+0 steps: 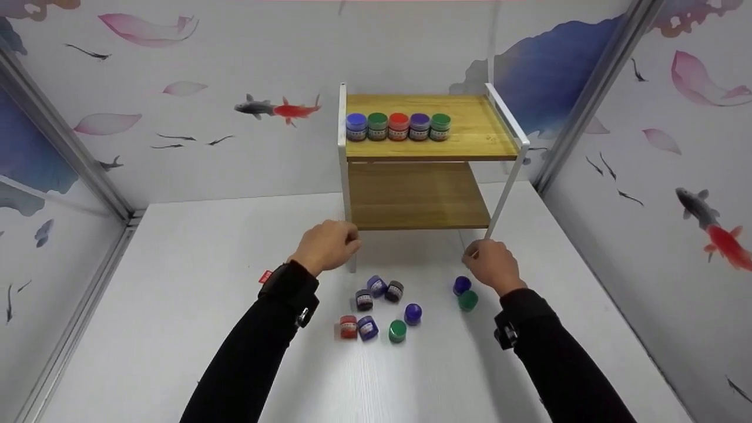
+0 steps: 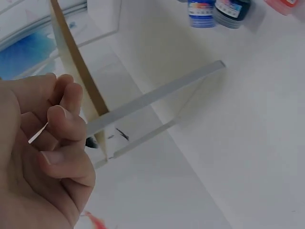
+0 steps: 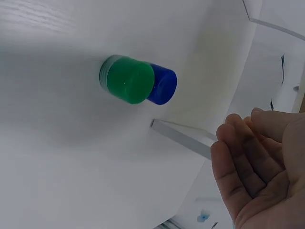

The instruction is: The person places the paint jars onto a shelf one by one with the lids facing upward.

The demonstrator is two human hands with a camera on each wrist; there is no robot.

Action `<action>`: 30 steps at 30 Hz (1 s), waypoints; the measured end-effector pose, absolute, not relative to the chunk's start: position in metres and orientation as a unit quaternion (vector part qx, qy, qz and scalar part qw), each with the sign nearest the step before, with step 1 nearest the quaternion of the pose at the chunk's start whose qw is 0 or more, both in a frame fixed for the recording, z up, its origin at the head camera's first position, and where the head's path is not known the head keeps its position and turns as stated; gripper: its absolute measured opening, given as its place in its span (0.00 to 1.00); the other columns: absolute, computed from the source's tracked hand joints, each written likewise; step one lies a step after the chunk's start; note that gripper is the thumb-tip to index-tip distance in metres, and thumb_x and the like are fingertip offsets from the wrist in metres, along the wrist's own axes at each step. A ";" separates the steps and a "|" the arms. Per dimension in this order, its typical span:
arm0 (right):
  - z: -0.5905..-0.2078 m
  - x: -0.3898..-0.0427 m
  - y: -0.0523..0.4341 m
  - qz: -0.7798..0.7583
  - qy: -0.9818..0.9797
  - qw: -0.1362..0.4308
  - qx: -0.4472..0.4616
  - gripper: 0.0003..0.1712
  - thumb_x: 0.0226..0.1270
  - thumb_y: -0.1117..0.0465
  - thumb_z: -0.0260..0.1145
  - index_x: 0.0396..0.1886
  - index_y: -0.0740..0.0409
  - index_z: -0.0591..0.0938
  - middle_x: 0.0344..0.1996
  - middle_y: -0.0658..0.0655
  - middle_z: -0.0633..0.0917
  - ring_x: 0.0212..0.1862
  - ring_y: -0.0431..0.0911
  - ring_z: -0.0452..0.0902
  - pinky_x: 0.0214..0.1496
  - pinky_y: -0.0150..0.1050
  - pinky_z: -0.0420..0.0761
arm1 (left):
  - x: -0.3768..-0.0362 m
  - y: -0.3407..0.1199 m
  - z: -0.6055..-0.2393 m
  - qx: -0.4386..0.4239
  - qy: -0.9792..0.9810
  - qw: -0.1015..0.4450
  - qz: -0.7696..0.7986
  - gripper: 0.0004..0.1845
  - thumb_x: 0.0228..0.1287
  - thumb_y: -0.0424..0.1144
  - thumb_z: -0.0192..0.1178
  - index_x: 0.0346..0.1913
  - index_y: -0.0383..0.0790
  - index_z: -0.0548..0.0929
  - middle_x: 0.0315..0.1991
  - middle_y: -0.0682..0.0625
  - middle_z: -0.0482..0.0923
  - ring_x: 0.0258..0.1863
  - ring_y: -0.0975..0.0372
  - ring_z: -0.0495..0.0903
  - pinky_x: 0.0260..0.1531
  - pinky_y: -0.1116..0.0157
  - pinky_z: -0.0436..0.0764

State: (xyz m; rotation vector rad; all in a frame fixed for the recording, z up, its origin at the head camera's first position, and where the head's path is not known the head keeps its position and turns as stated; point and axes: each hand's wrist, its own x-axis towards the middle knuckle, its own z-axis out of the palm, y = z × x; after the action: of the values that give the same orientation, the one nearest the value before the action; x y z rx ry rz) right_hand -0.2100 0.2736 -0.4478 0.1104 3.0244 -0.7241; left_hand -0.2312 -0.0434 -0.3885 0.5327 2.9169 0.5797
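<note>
My left hand (image 1: 325, 247) hovers by the left leg of a two-tier wooden shelf (image 1: 420, 197) with a white frame. Its fingers (image 2: 66, 121) curl loosely, with nothing between them. Over by the right leg is my right hand (image 1: 492, 265), its fingers (image 3: 233, 167) bent in a relaxed cup around nothing. Closest to it on the table are a green paint jar (image 3: 131, 80) and a blue paint jar (image 3: 164, 85), side by side. Farther left lie several more jars, among them a red jar (image 1: 348, 327), a black jar (image 1: 364, 300) and another green jar (image 1: 398, 331).
A row of paint jars, with a red-lidded jar (image 1: 398, 127) in its middle, lines the left part of the shelf's top board (image 1: 479, 126). The white table (image 1: 235, 352) is bounded by printed wall panels (image 1: 247, 158) at the back and both sides.
</note>
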 end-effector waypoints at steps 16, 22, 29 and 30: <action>-0.473 -0.200 0.208 -0.250 0.964 0.051 -0.075 0.06 0.64 0.61 0.66 0.36 0.56 0.88 0.33 0.53 0.87 0.36 0.45 0.80 0.42 0.43 0.79 | -0.246 -0.055 -0.429 0.081 0.963 -0.063 0.248 0.16 0.67 0.46 0.60 0.52 0.42 0.83 0.46 0.46 0.85 0.42 0.53 0.85 0.40 0.55 0.82; -0.480 -0.192 0.180 -0.250 0.958 0.086 -0.109 0.06 0.64 0.61 0.67 0.38 0.55 0.88 0.32 0.50 0.87 0.35 0.42 0.78 0.44 0.41 0.80 | -0.252 -0.050 -0.434 0.075 0.960 -0.089 0.254 0.12 0.67 0.46 0.60 0.46 0.42 0.85 0.41 0.48 0.86 0.38 0.55 0.84 0.37 0.57 0.81; -0.485 -0.182 0.151 -0.233 0.955 0.098 -0.154 0.10 0.65 0.59 0.68 0.43 0.56 0.88 0.32 0.51 0.85 0.34 0.43 0.74 0.44 0.41 0.78 | -0.259 -0.045 -0.433 0.091 0.957 -0.128 0.244 0.12 0.67 0.46 0.61 0.38 0.40 0.84 0.32 0.48 0.85 0.28 0.58 0.81 0.29 0.60 0.78; -0.486 -0.181 0.148 -0.231 0.955 0.096 -0.162 0.10 0.64 0.58 0.68 0.43 0.56 0.88 0.33 0.51 0.85 0.35 0.42 0.74 0.44 0.40 0.78 | -0.259 -0.044 -0.433 0.093 0.957 -0.133 0.240 0.11 0.67 0.46 0.62 0.37 0.40 0.84 0.31 0.48 0.85 0.27 0.58 0.80 0.28 0.61 0.78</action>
State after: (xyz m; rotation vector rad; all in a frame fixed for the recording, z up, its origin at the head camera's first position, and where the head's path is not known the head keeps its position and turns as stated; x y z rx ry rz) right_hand -0.1811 0.1476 -0.4855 -0.4798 2.8284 -0.6831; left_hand -0.2593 -0.0442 -0.4334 0.3207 3.2905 0.8248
